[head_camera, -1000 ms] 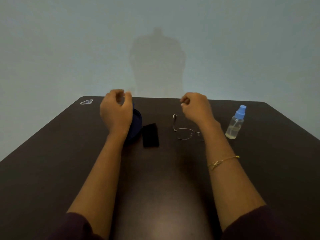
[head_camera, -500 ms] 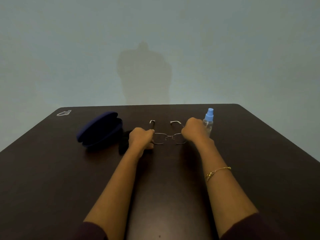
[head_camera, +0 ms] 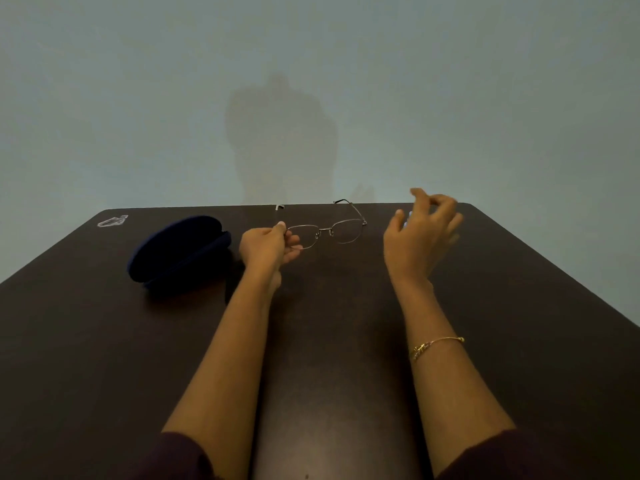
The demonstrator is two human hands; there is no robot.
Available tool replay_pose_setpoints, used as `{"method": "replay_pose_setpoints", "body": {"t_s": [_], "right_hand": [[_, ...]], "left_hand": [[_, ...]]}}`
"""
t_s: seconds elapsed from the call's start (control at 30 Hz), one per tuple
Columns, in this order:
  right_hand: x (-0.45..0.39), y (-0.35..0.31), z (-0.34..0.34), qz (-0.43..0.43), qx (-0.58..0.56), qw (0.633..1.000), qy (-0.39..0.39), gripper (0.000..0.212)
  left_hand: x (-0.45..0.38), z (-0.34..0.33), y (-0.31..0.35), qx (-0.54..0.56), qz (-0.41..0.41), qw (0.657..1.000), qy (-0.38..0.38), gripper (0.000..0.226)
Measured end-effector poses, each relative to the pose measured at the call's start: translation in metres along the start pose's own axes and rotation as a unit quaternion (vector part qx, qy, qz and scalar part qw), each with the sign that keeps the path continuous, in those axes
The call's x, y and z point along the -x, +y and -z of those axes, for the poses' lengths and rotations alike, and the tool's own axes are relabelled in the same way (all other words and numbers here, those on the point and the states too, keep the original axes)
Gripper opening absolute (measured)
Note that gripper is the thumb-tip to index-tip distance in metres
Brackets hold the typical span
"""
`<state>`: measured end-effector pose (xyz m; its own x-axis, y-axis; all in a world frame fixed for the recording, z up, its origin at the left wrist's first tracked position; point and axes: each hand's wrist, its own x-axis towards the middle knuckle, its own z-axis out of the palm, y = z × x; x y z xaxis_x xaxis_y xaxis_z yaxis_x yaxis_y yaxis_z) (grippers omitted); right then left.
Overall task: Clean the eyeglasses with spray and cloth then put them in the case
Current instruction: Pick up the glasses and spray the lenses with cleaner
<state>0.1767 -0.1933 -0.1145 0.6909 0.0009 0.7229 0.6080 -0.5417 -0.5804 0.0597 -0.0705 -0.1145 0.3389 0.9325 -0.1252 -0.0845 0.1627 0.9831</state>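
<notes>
Your left hand (head_camera: 268,249) pinches the glasses (head_camera: 323,230) at their left lens corner, holding them up at mid-frame — thin metal wire rims, clear oval lenses, temples unfolded toward the wall. Your right hand (head_camera: 420,233) hangs just right of them, apart, fingers loosely spread and holding nothing. The case (head_camera: 178,252) — dark blue, matte, clamshell ajar — lies left of your left hand on the dark, smooth table (head_camera: 104,341).

A bare office-like or study room is showing here: a dark wood-grain surface (head_camera: 329,341) is standing against a plain pale blue-grey wall (head_camera: 138,98).
</notes>
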Motion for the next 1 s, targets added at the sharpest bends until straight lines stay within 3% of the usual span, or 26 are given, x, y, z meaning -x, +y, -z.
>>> {"method": "replay_pose_setpoints", "body": {"t_s": [0.13, 0.27, 0.47, 0.6, 0.7, 0.87, 0.93, 1.0], "right_hand": [[0.008, 0.023, -0.011, -0.064, 0.047, 0.991, -0.108, 0.059], [0.018, 0.034, -0.015, -0.06, -0.063, 0.984, -0.154, 0.073], [0.02, 0.025, -0.011, -0.004, -0.237, 0.962, -0.139, 0.064], [0.021, 0.02, -0.009, 0.001, -0.294, 0.947, -0.13, 0.058], [0.02, 0.017, -0.007, -0.032, -0.333, 0.93, -0.151, 0.052], [0.015, 0.016, -0.004, -0.13, -0.435, 0.864, -0.217, 0.048], [0.015, 0.017, -0.003, -0.126, -0.429, 0.869, -0.212, 0.047], [0.016, 0.02, -0.003, -0.08, -0.388, 0.897, -0.197, 0.044]], "left_hand": [[0.002, -0.003, 0.004, 0.053, 0.024, 0.998, -0.005, 0.022], [0.005, -0.003, 0.004, 0.076, 0.046, 0.996, -0.033, 0.022], [0.011, -0.008, 0.008, 0.098, 0.063, 0.991, -0.063, 0.021], [0.014, -0.011, 0.014, 0.121, 0.07, 0.986, -0.089, 0.021], [0.016, -0.013, 0.016, 0.132, 0.076, 0.983, -0.101, 0.023], [0.018, -0.014, 0.016, 0.133, 0.075, 0.983, -0.105, 0.025], [0.019, -0.014, 0.016, 0.135, 0.076, 0.982, -0.107, 0.025], [0.018, -0.016, 0.016, 0.134, 0.076, 0.982, -0.105, 0.025]]}}
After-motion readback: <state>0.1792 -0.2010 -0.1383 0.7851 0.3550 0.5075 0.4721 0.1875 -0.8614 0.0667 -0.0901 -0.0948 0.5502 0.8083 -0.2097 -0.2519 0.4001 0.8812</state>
